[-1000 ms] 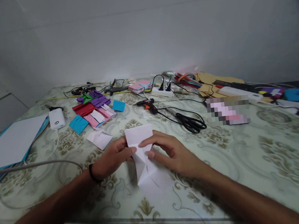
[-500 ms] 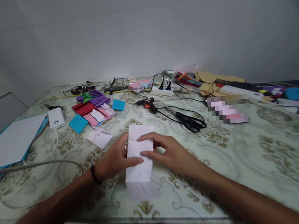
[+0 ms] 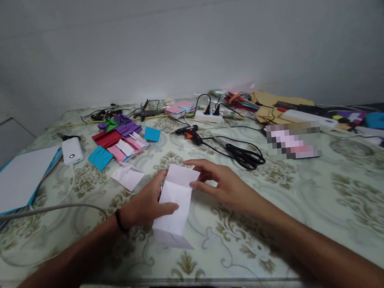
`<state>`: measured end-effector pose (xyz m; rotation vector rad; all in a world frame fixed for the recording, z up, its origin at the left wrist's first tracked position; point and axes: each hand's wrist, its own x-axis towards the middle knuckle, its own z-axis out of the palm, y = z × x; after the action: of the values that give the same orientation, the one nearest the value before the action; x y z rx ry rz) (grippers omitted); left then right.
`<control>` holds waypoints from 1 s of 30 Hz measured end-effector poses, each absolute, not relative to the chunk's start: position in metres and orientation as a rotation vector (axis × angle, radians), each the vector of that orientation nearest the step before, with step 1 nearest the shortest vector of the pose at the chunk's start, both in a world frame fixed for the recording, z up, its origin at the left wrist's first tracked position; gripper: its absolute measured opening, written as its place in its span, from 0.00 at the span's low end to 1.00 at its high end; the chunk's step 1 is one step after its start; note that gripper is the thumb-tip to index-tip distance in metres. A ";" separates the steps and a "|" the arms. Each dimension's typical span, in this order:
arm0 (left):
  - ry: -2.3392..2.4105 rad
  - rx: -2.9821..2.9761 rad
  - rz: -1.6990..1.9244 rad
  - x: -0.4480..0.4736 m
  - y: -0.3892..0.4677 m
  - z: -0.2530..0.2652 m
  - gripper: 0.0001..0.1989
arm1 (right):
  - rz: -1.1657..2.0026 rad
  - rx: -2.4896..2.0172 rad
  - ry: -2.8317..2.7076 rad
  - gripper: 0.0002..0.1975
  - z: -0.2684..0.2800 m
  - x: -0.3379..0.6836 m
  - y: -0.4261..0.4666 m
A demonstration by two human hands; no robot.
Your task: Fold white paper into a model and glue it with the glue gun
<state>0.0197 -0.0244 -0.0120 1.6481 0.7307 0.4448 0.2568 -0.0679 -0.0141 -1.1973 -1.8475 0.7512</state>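
A creased strip of white paper (image 3: pixel 175 197) is tilted above the table in front of me, its near end bent downward. My left hand (image 3: pixel 153 202) grips its left side, thumb on top and the other fingers underneath. At the upper right edge, my right hand (image 3: pixel 217 180) has its thumb and index finger around the paper; its other fingers are partly hidden. A folded white paper piece (image 3: pixel 127 177) lies just beyond my left hand. Behind it are blue (image 3: pixel 100 158), pink (image 3: pixel 121 153), red (image 3: pixel 106 140) and purple (image 3: pixel 127 128) folded papers.
A black glue gun (image 3: pixel 189 133) lies mid-table, its cord (image 3: pixel 245 154) coiled to the right. A white power bank (image 3: pixel 72 151) and paper sheets (image 3: pixel 19 178) are at left. A power strip (image 3: pixel 209 116) stands at the back, with brown envelopes (image 3: pixel 276 102) to its right.
The white paper has turned, its near end swinging left and its far end right. My right hand has shifted from the paper's middle to its upper right edge.
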 end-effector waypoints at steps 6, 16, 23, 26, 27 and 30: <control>0.681 1.598 0.419 0.018 -0.022 -0.012 0.38 | 0.779 -1.180 -1.860 0.22 -0.010 0.258 -0.069; 0.673 1.838 0.381 0.013 -0.012 -0.018 0.30 | 0.802 -1.195 -1.961 0.23 -0.011 0.257 -0.068; 0.702 1.814 0.333 0.015 -0.015 -0.014 0.33 | 1.097 -1.164 -1.862 0.23 -0.009 0.258 -0.068; 0.750 1.899 0.328 0.014 -0.014 -0.014 0.34 | 1.029 -1.215 -1.911 0.19 -0.008 0.257 -0.070; 0.754 1.925 0.331 0.014 -0.014 -0.015 0.34 | 1.000 -1.233 -1.928 0.17 -0.008 0.257 -0.070; 0.760 1.988 0.353 0.015 -0.014 -0.016 0.32 | 0.878 -1.279 -1.975 0.12 -0.011 0.256 -0.071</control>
<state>0.0147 -0.0142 -0.0157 1.9876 0.7598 0.3529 0.2559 -0.0706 -0.0111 -1.2792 -1.9747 0.8777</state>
